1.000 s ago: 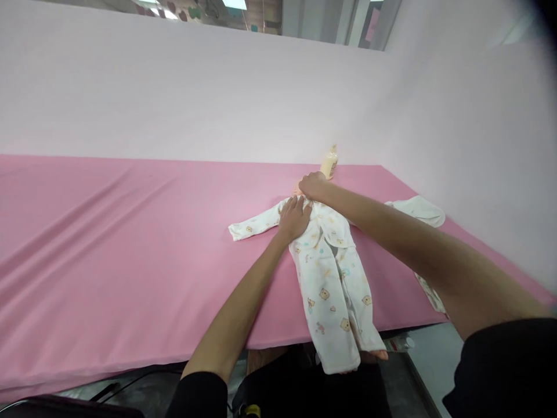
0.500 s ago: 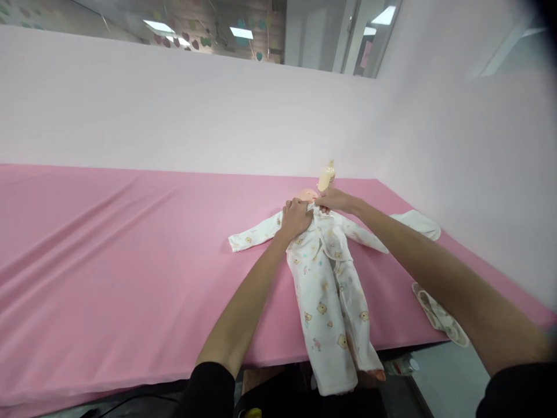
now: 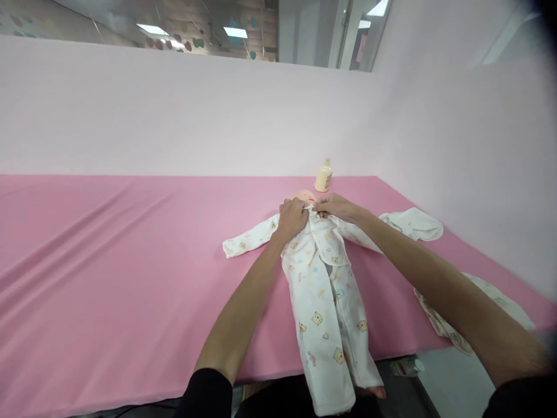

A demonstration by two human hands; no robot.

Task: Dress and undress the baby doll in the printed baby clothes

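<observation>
A baby doll [image 3: 304,196] lies on its back, its head partly hidden behind my hands. It wears a white baby top [image 3: 327,239] and white baby pants [image 3: 319,325], both printed with small bears. At the neckline, my left hand [image 3: 293,217] is closed with bent fingers on the collar edge. My right hand [image 3: 333,205] pinches the other side of the collar, close beside the left. The fastening between the fingertips is too small to make out. Both sleeves stretch out sideways, and the pant legs hang over the front edge.
The doll lies on a pink padded table [image 3: 130,278]. Behind its head stands a cream pump bottle [image 3: 323,177]. To the right are a white cloth [image 3: 415,223] and a printed cloth [image 3: 491,290], partly behind my right forearm. White walls rise behind and right.
Both hands stay at the collar with only small shifts. The view has moved slightly, and more of the bottle and the printed cloth on the right shows. The top's front flap lies flatter.
</observation>
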